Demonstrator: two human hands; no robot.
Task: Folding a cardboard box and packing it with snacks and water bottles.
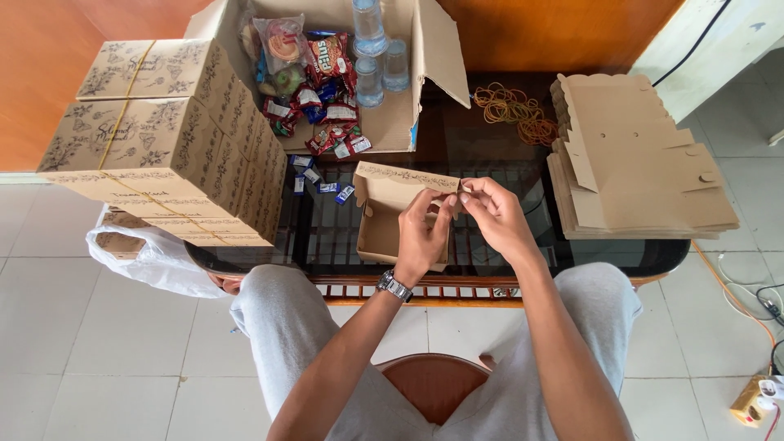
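Folding a small cardboard box (390, 214) into shape looks like the step in hand: it sits half-formed at the near edge of the glass table (572, 255), base and side walls up, printed lid flap standing open at the back. The right-hand corner of that flap is being worked, so the next move probably calls for pressing a tab into its slot without creasing the thin card.

At the table's left edge stands a pile of finished boxes (163, 139), bound with rubber bands. At the far edge an open carton (412, 98) holds snack packets (322, 90) and water cups (371, 49). A stack of flat blanks (645, 163) lies at the right edge, with loose rubber bands (514, 110) behind it. A few small sachets (322, 184) lie between carton and box.

The left hand (423, 237), wearing a watch (394, 285), has its fingers curled and its thumb and fingertips pinching the flap's corner. The right hand (496, 216) meets it from the other side, fingers bent close together, pinching the same corner.
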